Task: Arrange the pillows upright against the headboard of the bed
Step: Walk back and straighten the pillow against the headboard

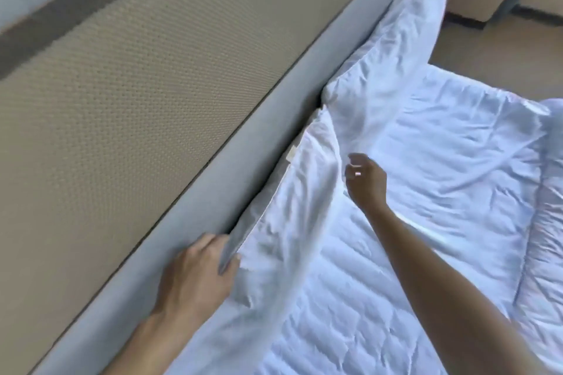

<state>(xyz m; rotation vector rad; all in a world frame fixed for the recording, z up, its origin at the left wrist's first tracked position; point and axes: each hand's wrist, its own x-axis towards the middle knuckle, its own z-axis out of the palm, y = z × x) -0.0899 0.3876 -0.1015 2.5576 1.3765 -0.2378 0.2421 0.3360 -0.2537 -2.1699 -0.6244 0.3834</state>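
Two white pillows sit along the grey headboard (259,119) — the near pillow (292,207) leans against its padded edge, the far pillow (393,49) stands further up the same edge, and their corners meet at the dark gap by the headboard. Your left hand (198,271) is at the near pillow's lower corner, fingers curled over the top edge between pillow and headboard, thumb on the front face — clamped on the fabric there. Your right hand (364,181) hovers just beside the near pillow's right edge, fingers loosely curled, nothing in it; cannot tell whether the fingertips touch the pillowcase. A small tag (292,153) shows on the near pillow's upper seam. Both pillows are rumpled, the near one tilted back rather than fully upright. Below them lies the quilted white mattress cover (380,298), creased, and a white duvet fold (545,222) runs along the right edge. Above the headboard is a beige textured wall panel (128,94). Beige floor (493,49) shows past the bed's far corner.
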